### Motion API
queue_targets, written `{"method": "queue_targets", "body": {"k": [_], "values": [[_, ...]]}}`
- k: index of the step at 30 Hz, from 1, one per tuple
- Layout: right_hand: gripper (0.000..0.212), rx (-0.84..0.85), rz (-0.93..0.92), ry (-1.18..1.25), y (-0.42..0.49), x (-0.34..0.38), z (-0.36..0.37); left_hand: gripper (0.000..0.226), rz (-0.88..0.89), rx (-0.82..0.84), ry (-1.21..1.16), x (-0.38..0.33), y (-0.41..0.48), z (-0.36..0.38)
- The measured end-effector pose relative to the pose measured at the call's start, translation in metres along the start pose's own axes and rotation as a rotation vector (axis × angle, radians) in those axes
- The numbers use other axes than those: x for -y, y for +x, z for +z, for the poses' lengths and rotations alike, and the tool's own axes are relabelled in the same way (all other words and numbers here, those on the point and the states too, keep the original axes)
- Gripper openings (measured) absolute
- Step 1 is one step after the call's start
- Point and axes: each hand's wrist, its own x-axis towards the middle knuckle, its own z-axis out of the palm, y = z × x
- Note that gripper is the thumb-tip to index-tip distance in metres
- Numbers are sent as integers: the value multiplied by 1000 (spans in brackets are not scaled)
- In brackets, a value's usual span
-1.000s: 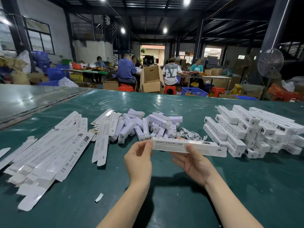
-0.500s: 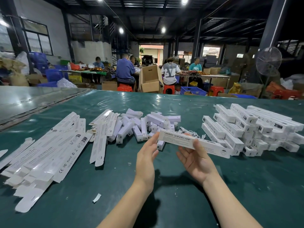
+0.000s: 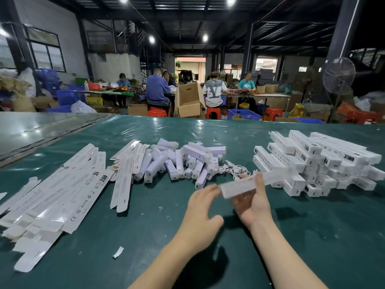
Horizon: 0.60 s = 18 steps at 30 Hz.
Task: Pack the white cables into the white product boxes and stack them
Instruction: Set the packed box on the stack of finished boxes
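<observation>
Leftmost, at the lower left of the frame, a heap of flat boxes [image 3: 52, 195] lies fanned over the green bench [image 3: 312, 236], printed sides up. A paper scrap [image 3: 118, 252] lies apart from it, nearer the bottom edge. Further right, a few more flat sleeves lean against a loose pile of short white units [image 3: 183, 161] in the middle of the frame. The cables [image 3: 233, 170] lie in a small tangle on the bench, touching the right edge of that pile and just above the hands. Below them the left hand [image 3: 200, 215] hovers over the bench with its grip spread and relaxed, holding nothing. Its fingertips are by the left end of a long box [image 3: 239, 185], though blur hides whether they touch it. The right hand [image 3: 253, 203] has its grip pinching the box near the middle, thumb on top and fingers beneath, so the box sits tilted above the bench with its right end higher and close to the stack [image 3: 308, 159]. That stack of closed boxes is piled crosswise at centre right. Across the top of the frame, seated people work at far tables beside an open carton [image 3: 188, 100], and a fan [image 3: 339, 75] stands at the upper right.
</observation>
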Motion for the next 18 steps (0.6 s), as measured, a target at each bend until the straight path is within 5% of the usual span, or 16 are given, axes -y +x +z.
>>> {"method": "queue_targets", "body": {"k": [2, 4, 9, 14, 18], "values": [[35, -51, -60, -97, 6, -3, 0, 41, 18, 163, 384, 9, -2, 9], [34, -24, -78, -135, 7, -6, 1, 34, 70, 191, 504, 12, -1, 15], [35, -135, -41, 70, 7, 6, 1, 11, -23, -97, 541, 17, 19, -1], [42, -186, -54, -36, 8, 10, 1, 51, -127, 146, 712, 23, 58, -9], [42, -137, -65, -236, 6, 6, 5, 50, -224, 313, 875, 31, 74, -8]]}}
